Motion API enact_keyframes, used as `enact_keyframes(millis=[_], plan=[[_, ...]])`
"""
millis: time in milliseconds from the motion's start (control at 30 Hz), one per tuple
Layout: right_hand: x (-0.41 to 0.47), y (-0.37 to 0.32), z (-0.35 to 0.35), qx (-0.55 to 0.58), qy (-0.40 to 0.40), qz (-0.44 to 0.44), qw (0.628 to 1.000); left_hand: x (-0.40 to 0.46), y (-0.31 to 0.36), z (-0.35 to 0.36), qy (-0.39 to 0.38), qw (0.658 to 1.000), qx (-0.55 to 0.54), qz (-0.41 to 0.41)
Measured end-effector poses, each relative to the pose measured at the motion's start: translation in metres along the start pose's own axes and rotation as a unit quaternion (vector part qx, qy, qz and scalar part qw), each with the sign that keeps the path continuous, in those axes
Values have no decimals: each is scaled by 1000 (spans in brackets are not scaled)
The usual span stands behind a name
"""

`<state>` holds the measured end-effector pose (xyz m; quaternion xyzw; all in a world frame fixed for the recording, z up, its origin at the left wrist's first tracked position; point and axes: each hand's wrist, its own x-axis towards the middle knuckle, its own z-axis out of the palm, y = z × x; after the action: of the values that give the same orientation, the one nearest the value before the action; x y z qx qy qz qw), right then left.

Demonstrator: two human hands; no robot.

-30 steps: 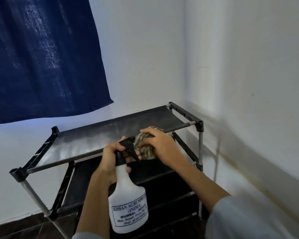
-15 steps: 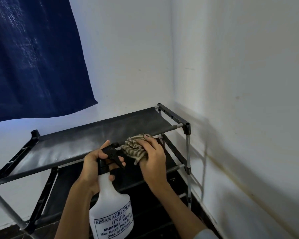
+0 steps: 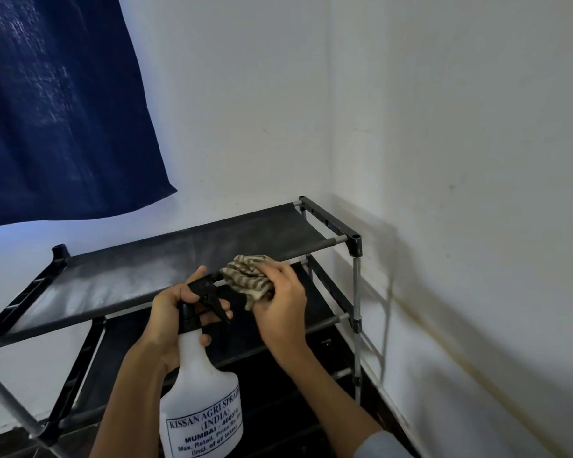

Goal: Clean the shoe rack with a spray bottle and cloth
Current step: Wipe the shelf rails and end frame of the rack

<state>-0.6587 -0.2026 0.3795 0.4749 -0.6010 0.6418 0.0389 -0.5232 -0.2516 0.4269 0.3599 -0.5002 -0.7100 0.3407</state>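
Shoe rack [image 3: 166, 259] top's misted now, so my left hand [image 3: 172, 312] keeps gripping the spray bottle [image 3: 201, 398] while my right hand [image 3: 278, 302], bunching the cloth [image 3: 245, 276], has slid toward frame center to wipe.

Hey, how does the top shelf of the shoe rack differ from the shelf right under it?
The top shelf shows pale, misty patches across its dark surface; the second shelf looks evenly dark. The top shelf lies in full view, while the second shelf is largely hidden behind the left hand, the spray bottle and the right hand gripping the cloth. Both are dark sheets stretched between grey bars.
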Motion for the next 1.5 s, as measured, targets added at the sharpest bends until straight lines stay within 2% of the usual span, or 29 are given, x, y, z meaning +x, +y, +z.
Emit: enact_keyframes(millis=[67,267,367,467,567,767,933,1067,1200,1300,1400,1500], plan=[[7,12,-11,3,14,11,1000,0,1,-1,-3,1000,13,0],[49,52,-72,-54,169,71,982,1,-1,-3,-10,1000,16,2],[48,44,-68,-51,208,83,973,2,-3,-2,-9,1000,9,1],[25,20,-27,-40,130,102,985,2,-4,-1,-5,1000,14,-2],[0,-2,11,22,53,52,997,2,-2,-2,-2,1000,12,-9],[-16,-16,31,138,-50,30,989,-14,-1,-30,7,1000,-18,-9],[-45,-29,55,200,-174,58,962,-48,-3,-76,72,997,-23,8],[-80,-31,84,214,-245,41,945,-87,-3,-128,150,987,-47,29],[-113,-6,126,148,-347,-58,924,-116,-7,-177,214,973,-73,36],[-127,6,150,77,-394,-139,905,-121,-16,-202,241,966,-91,28],[-129,2,171,30,-421,-206,883,-110,-31,-222,254,961,-109,34],[-128,-6,198,-4,-407,-304,861,-91,-53,-235,261,958,-111,36]])
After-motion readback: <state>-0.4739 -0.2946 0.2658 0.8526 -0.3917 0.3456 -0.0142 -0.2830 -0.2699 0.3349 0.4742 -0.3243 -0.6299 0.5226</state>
